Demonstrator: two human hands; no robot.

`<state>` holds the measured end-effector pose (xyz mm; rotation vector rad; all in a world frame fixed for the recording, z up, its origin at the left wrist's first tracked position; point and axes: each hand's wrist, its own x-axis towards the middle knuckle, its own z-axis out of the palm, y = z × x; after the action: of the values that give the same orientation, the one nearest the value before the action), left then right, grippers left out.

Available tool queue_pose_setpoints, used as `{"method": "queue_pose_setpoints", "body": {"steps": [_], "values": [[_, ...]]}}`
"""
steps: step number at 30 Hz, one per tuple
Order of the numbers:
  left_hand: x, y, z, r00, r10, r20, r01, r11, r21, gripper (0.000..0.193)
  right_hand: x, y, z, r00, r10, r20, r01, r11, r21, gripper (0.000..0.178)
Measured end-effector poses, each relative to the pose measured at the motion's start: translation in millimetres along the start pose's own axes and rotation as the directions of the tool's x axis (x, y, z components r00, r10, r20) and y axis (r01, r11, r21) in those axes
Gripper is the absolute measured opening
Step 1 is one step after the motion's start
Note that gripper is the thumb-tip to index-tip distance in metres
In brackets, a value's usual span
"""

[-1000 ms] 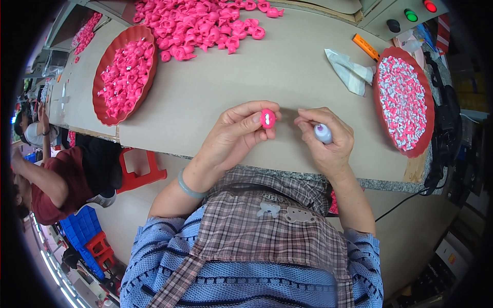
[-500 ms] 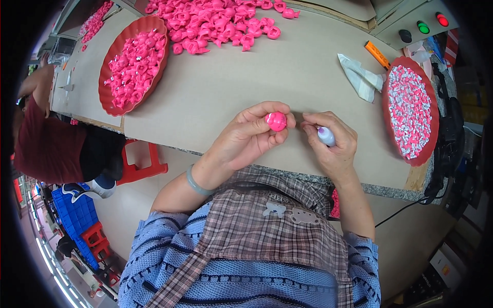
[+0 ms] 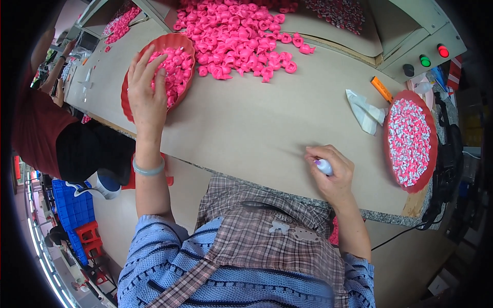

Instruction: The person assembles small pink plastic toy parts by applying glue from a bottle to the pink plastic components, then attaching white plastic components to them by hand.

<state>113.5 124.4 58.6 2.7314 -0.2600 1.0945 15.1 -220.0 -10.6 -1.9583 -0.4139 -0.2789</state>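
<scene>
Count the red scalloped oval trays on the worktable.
2. One tray is on the left, partly covered by the left hand, holding pink plastic pieces; the other tray is on the right, holding pink-and-white pieces. More could be hidden from this view.

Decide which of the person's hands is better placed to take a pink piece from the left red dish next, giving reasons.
Left, most likely: the left hand is over the left red dish and looks open, while the right hand is farther away and holds a pale bottle.
</scene>
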Motion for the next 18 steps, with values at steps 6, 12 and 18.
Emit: {"method": "queue_pose_setpoints", "body": {"steps": [6,12,18], "values": [[3,70,53,0.962,0.251,0.107,-0.211,0.933,-0.291,0.031,3,0,2,0.999,0.028,0.018,-0.028,0.999,-0.018,0.023],[16,123,113,0.889,0.434,0.147,-0.357,0.857,-0.372,0.032,2,-1,1,1.0,0.006,0.024,-0.005,1.0,-0.029,0.023],[21,130,119,0.844,0.509,0.17,-0.42,0.824,-0.381,0.027,1,-1,-2,1.0,0.01,0.026,-0.01,1.0,-0.02,0.025]]}}
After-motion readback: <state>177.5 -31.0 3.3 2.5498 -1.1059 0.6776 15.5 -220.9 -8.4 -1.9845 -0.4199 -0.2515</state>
